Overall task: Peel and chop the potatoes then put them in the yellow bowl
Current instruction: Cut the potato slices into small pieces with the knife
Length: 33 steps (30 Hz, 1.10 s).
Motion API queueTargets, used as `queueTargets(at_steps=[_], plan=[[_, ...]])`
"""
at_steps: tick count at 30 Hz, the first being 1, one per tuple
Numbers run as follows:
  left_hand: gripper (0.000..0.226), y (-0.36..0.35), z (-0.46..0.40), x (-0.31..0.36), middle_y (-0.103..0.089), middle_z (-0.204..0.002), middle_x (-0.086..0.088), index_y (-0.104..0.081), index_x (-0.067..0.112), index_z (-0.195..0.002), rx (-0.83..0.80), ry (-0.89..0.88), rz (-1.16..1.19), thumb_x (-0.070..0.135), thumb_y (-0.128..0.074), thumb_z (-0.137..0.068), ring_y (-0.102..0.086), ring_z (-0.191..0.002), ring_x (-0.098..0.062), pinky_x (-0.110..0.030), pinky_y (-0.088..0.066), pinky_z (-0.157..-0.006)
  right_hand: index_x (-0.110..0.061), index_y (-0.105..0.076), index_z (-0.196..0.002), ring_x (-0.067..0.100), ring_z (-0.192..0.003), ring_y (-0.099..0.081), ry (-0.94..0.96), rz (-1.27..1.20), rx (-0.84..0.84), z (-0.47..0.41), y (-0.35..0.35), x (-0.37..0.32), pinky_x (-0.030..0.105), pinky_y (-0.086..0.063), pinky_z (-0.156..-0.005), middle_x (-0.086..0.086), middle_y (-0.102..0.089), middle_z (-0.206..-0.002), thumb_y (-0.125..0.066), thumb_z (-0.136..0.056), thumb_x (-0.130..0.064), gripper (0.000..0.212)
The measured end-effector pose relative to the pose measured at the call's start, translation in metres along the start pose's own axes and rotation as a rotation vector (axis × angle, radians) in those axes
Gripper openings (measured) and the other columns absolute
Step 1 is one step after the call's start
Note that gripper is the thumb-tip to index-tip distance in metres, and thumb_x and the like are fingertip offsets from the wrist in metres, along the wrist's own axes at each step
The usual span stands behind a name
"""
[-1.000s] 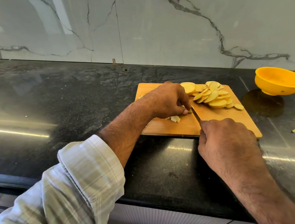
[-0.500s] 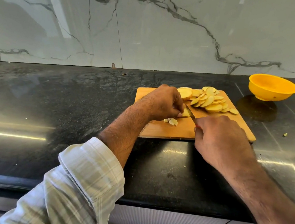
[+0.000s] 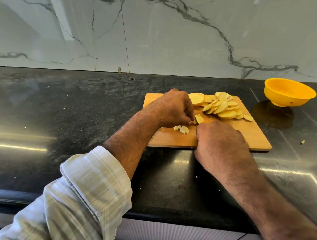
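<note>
Mid-frame on the cutting board, my left hand pinches a potato slice; my right hand grips a mostly hidden knife.

White marble-veined wall behind the grip; glossy black stone counter under it, light streaks left and right; ribbed cabinet front below.
</note>
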State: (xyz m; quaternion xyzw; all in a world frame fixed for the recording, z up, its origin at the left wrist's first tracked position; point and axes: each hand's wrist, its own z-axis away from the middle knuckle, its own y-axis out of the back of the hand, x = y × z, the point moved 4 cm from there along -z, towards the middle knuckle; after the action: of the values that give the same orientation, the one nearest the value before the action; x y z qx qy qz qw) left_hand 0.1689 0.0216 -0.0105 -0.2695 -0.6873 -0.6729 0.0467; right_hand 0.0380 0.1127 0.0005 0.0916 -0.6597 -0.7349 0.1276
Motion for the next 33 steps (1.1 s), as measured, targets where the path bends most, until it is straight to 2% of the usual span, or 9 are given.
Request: queueTargets(at_steps=[3, 6, 8, 11, 14, 23, 27, 30, 33], plan=[[0.011, -0.001, 0.002, -0.002, -0.076, -0.106, 0.009, -0.085, 0.021, -0.100, -0.006, 0.000, 0.004, 0.017, -0.083, -0.090, -0.067, -0.104, -0.008, -0.037, -0.060, -0.098, -0.025, -0.062, -0.122, 0.016, -0.089, -0.055, 0.008, -0.075, 0.115, -0.006, -0.007, 0.011, 0.031, -0.050, -0.075, -0.007, -0.054, -0.090, -0.070, -0.094, -0.036, 0.031], [0.014, 0.000, 0.001, -0.011, -0.077, -0.107, 0.011, -0.084, 0.019, -0.102, -0.005, 0.014, 0.091, 0.016, -0.084, -0.088, -0.069, -0.107, -0.006, -0.036, -0.060, -0.099, -0.029, -0.070, -0.112, 0.010, -0.078, -0.058, 0.013, -0.175, 0.311, -0.001, -0.008, 0.026, 0.029, -0.054, -0.067, -0.010, -0.060, -0.083, -0.063, -0.098, -0.039, 0.019], [0.016, 0.004, 0.003, -0.017, -0.076, -0.110, 0.010, -0.084, 0.019, -0.104, 0.006, 0.022, 0.125, 0.015, -0.084, -0.088, -0.068, -0.109, -0.006, -0.034, -0.059, -0.100, -0.030, -0.071, -0.115, 0.007, -0.073, -0.057, 0.032, -0.205, 0.366, 0.004, -0.006, 0.029, 0.027, -0.052, -0.062, -0.011, -0.061, -0.081, -0.058, -0.101, -0.040, 0.021], [0.016, 0.006, 0.003, -0.017, -0.075, -0.111, 0.011, -0.084, 0.021, -0.104, -0.021, -0.002, 0.089, 0.014, -0.082, -0.090, -0.066, -0.108, -0.006, -0.035, -0.058, -0.102, -0.031, -0.071, -0.116, 0.006, -0.072, -0.054, 0.055, -0.183, 0.338, 0.012, -0.009, 0.028, 0.024, -0.046, -0.058, -0.011, -0.060, -0.081, -0.055, -0.102, -0.042, 0.023], [0.016, 0.004, 0.004, -0.015, -0.075, -0.110, 0.010, -0.084, 0.021, -0.104, -0.047, -0.009, 0.074, 0.012, -0.079, -0.092, -0.065, -0.111, -0.009, -0.039, -0.056, -0.105, -0.031, -0.069, -0.109, 0.007, -0.072, -0.053, 0.054, -0.133, 0.300, 0.013, -0.013, 0.024, 0.024, -0.038, -0.053, -0.010, -0.057, -0.080, -0.054, -0.103, -0.041, 0.019], [0.016, 0.004, 0.002, -0.015, -0.075, -0.112, 0.008, -0.085, 0.020, -0.103, -0.047, -0.006, 0.058, 0.011, -0.080, -0.092, -0.064, -0.114, -0.010, -0.039, -0.055, -0.106, -0.027, -0.066, -0.112, 0.013, -0.082, -0.057, 0.073, -0.072, 0.150, -0.003, -0.004, 0.019, 0.033, -0.056, -0.076, -0.009, -0.052, -0.081, -0.069, -0.094, -0.040, 0.022], [0.011, 0.002, 0.002, -0.015, -0.077, -0.103, 0.010, -0.085, 0.022, -0.099, -0.025, 0.005, 0.063, 0.017, -0.083, -0.090, -0.067, -0.104, -0.007, -0.036, -0.059, -0.099, -0.027, -0.066, -0.117, 0.015, -0.086, -0.058, 0.069, -0.070, 0.144, -0.017, -0.007, 0.013, 0.035, -0.059, -0.081, -0.008, -0.054, -0.084, -0.071, -0.091, -0.041, 0.030], [0.008, -0.001, 0.001, -0.013, -0.078, -0.096, 0.011, -0.085, 0.023, -0.095, 0.029, 0.026, 0.066, 0.022, -0.086, -0.087, -0.070, -0.093, -0.006, -0.035, -0.063, -0.090, -0.028, -0.069, -0.117, 0.012, -0.084, -0.060, 0.063, -0.117, 0.212, -0.015, -0.011, 0.020, 0.032, -0.058, -0.075, -0.008, -0.061, -0.089, -0.067, -0.094, -0.043, 0.027], [0.010, 0.001, 0.002, -0.014, -0.078, -0.101, 0.010, -0.084, 0.021, -0.098, 0.021, 0.013, 0.094, 0.019, -0.085, -0.088, -0.071, -0.096, -0.006, -0.034, -0.063, -0.092, -0.032, -0.071, -0.118, 0.007, -0.074, -0.060, 0.052, -0.191, 0.340, -0.002, -0.011, 0.035, 0.029, -0.055, -0.063, -0.012, -0.065, -0.084, -0.060, -0.098, -0.044, 0.026]])
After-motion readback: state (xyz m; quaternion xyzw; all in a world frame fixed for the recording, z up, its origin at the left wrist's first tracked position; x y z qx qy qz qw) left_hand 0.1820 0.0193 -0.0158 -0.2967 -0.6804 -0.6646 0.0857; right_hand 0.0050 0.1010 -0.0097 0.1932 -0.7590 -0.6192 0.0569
